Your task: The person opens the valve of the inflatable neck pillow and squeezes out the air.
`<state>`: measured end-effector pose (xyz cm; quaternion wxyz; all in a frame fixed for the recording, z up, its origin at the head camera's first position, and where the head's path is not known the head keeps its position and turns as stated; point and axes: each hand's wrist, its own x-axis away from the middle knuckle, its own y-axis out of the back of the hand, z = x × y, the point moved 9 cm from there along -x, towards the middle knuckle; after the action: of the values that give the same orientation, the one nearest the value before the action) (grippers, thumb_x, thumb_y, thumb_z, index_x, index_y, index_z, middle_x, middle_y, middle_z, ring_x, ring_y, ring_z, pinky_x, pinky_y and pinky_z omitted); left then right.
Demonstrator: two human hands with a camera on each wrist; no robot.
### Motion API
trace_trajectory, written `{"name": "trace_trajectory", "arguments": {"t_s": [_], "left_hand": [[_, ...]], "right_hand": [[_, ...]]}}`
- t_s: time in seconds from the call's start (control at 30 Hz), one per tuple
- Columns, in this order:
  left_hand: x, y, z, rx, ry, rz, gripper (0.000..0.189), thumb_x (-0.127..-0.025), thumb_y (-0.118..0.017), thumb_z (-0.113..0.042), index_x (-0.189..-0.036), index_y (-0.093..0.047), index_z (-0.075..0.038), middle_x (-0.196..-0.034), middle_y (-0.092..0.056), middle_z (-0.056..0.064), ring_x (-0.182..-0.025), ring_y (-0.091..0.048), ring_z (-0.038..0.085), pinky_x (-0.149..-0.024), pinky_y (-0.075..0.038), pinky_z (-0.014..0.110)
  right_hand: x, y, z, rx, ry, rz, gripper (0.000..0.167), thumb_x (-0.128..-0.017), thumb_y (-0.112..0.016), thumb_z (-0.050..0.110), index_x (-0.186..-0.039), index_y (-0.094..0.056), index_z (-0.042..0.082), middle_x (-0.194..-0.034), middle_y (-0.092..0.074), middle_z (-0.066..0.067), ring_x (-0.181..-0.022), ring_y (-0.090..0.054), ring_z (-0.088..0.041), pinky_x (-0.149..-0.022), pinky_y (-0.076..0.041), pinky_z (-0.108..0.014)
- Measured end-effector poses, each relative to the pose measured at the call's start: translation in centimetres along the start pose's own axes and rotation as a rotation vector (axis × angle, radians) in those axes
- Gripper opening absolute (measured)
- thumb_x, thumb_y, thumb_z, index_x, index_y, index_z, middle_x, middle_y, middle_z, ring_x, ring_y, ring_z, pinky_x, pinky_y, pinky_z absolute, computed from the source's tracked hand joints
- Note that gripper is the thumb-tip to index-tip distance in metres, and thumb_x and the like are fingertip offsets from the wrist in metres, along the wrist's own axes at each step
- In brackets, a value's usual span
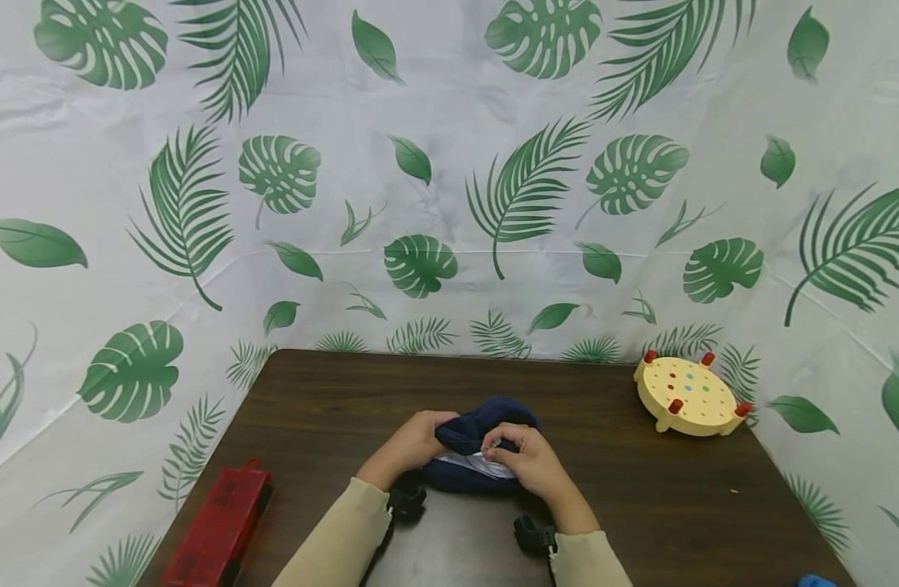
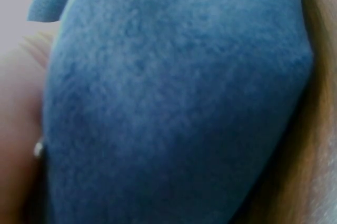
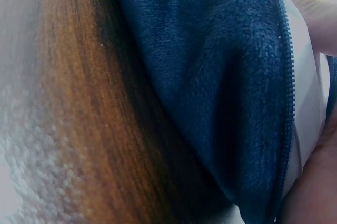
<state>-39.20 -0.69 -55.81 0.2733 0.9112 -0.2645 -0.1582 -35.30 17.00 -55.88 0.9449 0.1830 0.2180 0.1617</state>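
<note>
A navy plush pillow (image 1: 502,410) with a zippered cover lies on the table, in the middle of the head view. Its cover gapes open and a white inner (image 1: 477,464) shows through. My left hand (image 1: 417,444) grips the cover at its left end. At the opening, my right hand (image 1: 528,458) pinches a small shiny piece between thumb and fingers; cannot tell whether it is the zipper pull. Zipper teeth (image 3: 290,82) run along the cover's edge in the right wrist view, beside the white inner. Blue fabric (image 2: 174,92) fills most of the left wrist view.
A long red toy-like object (image 1: 218,526) lies by the table's left edge. At the back right stands a round yellow pegboard (image 1: 687,395) with red pegs. Part of a blue thing (image 1: 816,580) shows at the lower right. A leaf-print sheet (image 1: 449,204) hangs behind the table.
</note>
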Motion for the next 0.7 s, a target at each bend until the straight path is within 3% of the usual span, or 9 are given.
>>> {"name": "trace_trajectory", "arguments": {"t_s": [0.2,0.43,0.7], "left_hand": [[-0.03,0.02,-0.28,-0.029,-0.015,0.001,0.004,-0.096,-0.08,-0.017,-0.099,-0.079,-0.019,-0.088,-0.07,-0.011,-0.079,-0.061,0.008,-0.08,-0.051,0.029],[-0.09,0.01,-0.29,-0.036,-0.009,0.0,0.008,-0.096,-0.079,-0.014,-0.096,-0.078,-0.022,-0.086,-0.068,-0.012,-0.079,-0.06,0.008,-0.08,-0.051,0.029],[-0.13,-0.07,-0.27,-0.032,-0.012,0.009,0.005,-0.096,-0.079,-0.014,-0.1,-0.079,-0.018,-0.089,-0.07,-0.012,-0.081,-0.061,0.007,-0.081,-0.052,0.029]], "right_hand": [[0.03,0.03,0.17,0.006,-0.01,0.0,0.012,-0.097,-0.081,0.013,-0.098,-0.079,0.025,-0.094,-0.078,0.004,-0.093,-0.07,-0.007,-0.091,-0.055,-0.027],[0.04,-0.03,0.17,0.001,-0.022,0.008,0.011,-0.098,-0.08,0.014,-0.098,-0.079,0.025,-0.095,-0.079,0.003,-0.093,-0.071,-0.008,-0.092,-0.055,-0.027],[0.11,-0.07,-0.13,0.0,-0.03,0.012,0.01,-0.098,-0.08,0.012,-0.098,-0.079,0.022,-0.096,-0.079,-0.001,-0.092,-0.07,-0.007,-0.091,-0.055,-0.027]]}}
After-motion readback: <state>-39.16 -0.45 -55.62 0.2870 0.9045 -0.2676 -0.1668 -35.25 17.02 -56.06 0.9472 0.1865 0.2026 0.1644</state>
